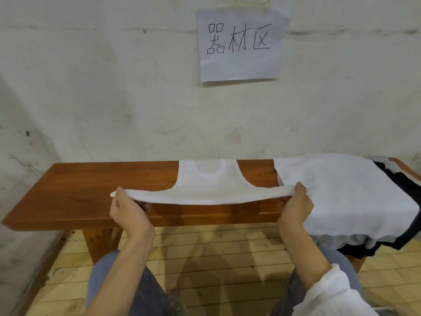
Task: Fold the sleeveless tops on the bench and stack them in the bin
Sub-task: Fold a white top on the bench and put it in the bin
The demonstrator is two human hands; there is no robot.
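Observation:
A white sleeveless top lies across the middle of the wooden bench, its straps toward the wall. Its near edge is lifted and stretched between both hands. My left hand pinches the left corner of that edge. My right hand pinches the right corner. At the bench's right end sits a pile of tops, a white one on top, with grey and black ones showing underneath and hanging over the front. No bin is in view.
A plaster wall with a handwritten paper sign stands right behind the bench. Under the bench is a wooden plank floor. My knees in jeans are at the bottom of the view.

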